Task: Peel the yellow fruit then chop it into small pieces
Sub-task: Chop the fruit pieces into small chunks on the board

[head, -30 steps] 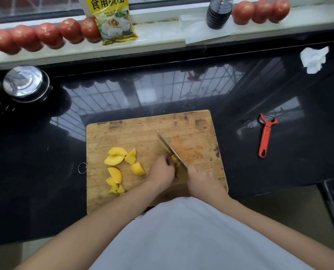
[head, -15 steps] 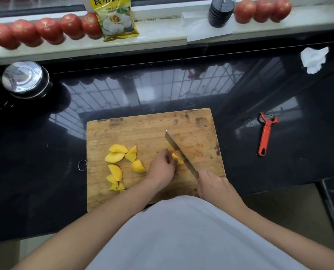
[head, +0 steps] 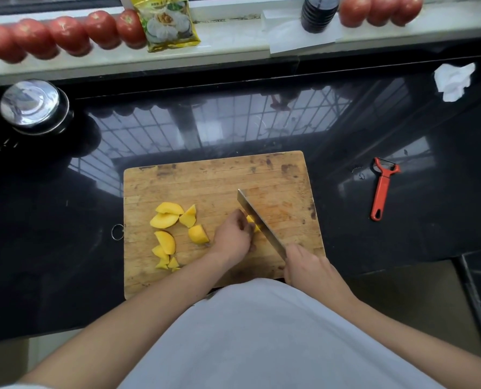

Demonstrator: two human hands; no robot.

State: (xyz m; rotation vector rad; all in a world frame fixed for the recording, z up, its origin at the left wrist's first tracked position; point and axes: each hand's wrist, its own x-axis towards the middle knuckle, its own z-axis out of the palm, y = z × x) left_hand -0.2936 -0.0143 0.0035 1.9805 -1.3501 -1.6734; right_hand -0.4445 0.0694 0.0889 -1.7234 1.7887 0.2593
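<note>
Now I see my right hand (head: pixel 308 265) gripping the knife (head: pixel 261 224), blade angled away to the upper left, while my left hand (head: pixel 233 238) pinches the yellow fruit piece (head: pixel 252 220) beside it.

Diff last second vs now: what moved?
The knife, gripped by the right hand, slid back toward the person and rightward along the piece under the left hand. Cut pieces, board and peeler stayed put.
</note>
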